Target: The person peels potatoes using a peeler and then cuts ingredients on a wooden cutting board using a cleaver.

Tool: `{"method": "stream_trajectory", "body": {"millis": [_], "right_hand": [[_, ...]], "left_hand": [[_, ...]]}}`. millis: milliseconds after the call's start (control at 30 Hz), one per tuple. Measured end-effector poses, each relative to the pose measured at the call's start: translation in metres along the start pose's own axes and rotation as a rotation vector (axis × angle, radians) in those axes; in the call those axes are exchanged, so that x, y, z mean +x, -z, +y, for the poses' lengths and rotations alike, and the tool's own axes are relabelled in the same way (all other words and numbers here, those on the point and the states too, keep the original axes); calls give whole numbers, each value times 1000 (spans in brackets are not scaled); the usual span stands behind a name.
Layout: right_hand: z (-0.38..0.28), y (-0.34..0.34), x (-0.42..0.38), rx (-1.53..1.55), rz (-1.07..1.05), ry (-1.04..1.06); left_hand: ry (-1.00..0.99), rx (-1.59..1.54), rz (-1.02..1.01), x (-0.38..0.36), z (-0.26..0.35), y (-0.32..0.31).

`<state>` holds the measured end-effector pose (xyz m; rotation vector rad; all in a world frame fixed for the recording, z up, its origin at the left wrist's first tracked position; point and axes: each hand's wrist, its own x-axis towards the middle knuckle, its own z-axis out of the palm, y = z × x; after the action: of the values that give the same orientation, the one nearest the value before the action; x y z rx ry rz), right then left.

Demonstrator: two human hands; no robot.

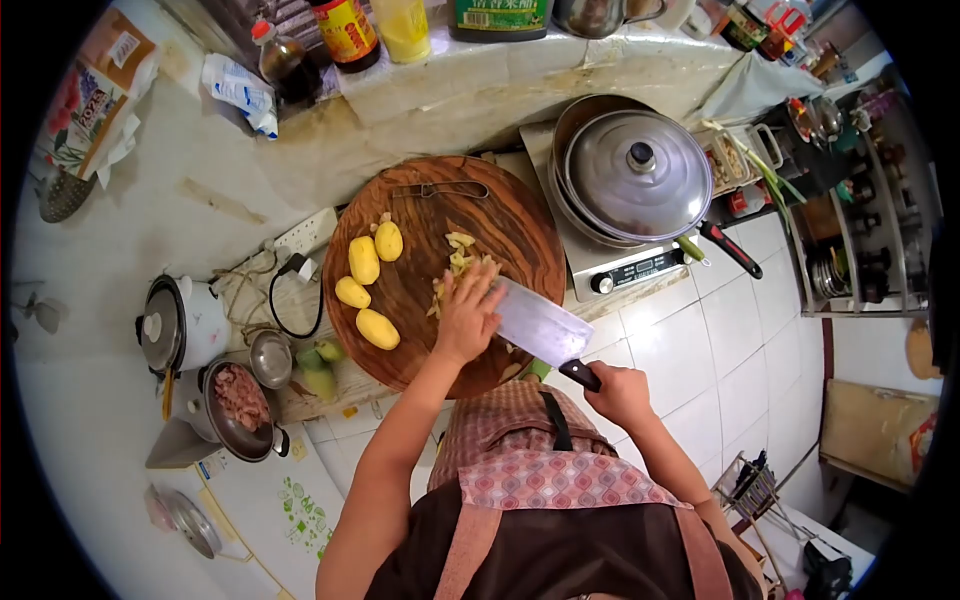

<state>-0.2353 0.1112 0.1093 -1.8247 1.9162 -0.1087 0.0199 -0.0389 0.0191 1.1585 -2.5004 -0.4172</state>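
My right hand (617, 396) is wrapped around the black handle of a cleaver (540, 324), whose wide blade slants up and left over the round wooden cutting board (520, 215). Beside the blade's far end, my left hand (467, 312) lies with its fingers stretched over pale yellow chopped pieces (460, 248). Part of those pieces is hidden under the fingers. Several peeled potatoes (365, 260) rest along the board's left side. A peeler (440, 189) lies near its far edge.
Right of the board, a lidded pan (640, 175) sits on an induction cooker (637, 270), its handle jutting out. To the left are a pan of raw meat (240, 396), a metal bowl (271, 358) and a white cooker (190, 320). Bottles (345, 35) line the back ledge.
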Motion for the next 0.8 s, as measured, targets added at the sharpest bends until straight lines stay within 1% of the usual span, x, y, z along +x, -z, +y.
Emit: {"method": "stream_trajectory", "body": {"millis": [33, 100, 133, 167, 233, 267, 300, 333, 367, 433, 500, 567, 633, 700, 767, 800], "right_hand": [[4, -2, -5, -4, 0, -9], [21, -12, -19, 135, 30, -87], [27, -14, -26, 314, 28, -79], [32, -17, -29, 315, 26, -83], [37, -24, -34, 1105, -304, -456], [37, -30, -35, 1340, -327, -499], [44, -45, -35, 1578, -374, -448], [45, -60, -32, 1626, -358, -472], [46, -73, -29, 1674, -342, -492], [49, -94, -27, 1625, -333, -483], [50, -104, -27, 1556, -141, -603], [52, -105, -28, 1497, -123, -616], [47, -106, -26, 1384, -83, -603], [39, -105, -23, 1403, -63, -620], [31, -107, -20, 1417, -44, -631], [29, -111, -17, 1411, -40, -635]], "left_hand": [[-5, -8, -1, -2, -7, -4], [239, 105, 84, -9, -24, -13], [256, 90, 142, -13, -28, -9], [254, 87, 138, -19, -26, -8], [111, -41, 180, -27, -5, 5], [2, -45, 41, -35, 3, -7], [-114, -133, -146, -34, 21, -1], [-233, -26, -204, -44, 31, -17], [-289, -94, -328, -50, 37, -33], [-289, 123, -369, -55, 44, -40], [-274, 64, -372, -52, 42, -41], [-251, 11, -384, -54, 39, -40], [-231, 103, -283, -55, 32, -44], [-215, 164, -249, -46, 22, -52], [-115, 391, -92, -25, 9, -45], [-98, 477, -92, -12, 2, -39]]}}
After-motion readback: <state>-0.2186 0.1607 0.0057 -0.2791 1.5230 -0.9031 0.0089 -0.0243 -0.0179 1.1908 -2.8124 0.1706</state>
